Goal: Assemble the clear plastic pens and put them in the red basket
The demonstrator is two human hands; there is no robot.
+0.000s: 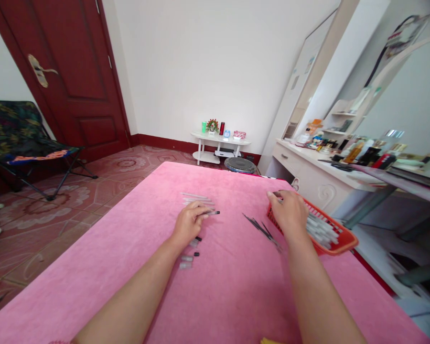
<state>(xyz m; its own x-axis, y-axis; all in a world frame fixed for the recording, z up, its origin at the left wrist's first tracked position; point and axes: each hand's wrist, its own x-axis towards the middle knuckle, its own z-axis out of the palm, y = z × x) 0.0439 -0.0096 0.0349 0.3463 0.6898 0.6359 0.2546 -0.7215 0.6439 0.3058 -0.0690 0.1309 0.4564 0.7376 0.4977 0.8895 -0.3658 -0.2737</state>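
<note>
My left hand (pixel 189 223) is closed around a slim pen (pixel 213 212) whose black end points right. Just beyond it, several pale pen barrels (pixel 195 196) lie side by side on the pink cloth. Clear pen caps (pixel 186 264) and small black end pieces (pixel 197 254) are scattered near my left wrist. My right hand (pixel 290 210) is over the left side of a red plastic basket (pixel 349 244), fingers pinched together; what they hold, if anything, is unclear. Whitish pen parts (pixel 320 231) fill the basket. Between my hands lies a loose bunch of thin dark refills (pixel 261 228).
The pink-covered table (pixel 229 296) stretches out before me, a yellow item (pixel 268 341) at its near edge. A dressing table (pixel 308 160) with bottles stands right. Ahead is a low white stand (pixel 220 137); a folding chair (pixel 28 143) sits left by the red door (pixel 79 71).
</note>
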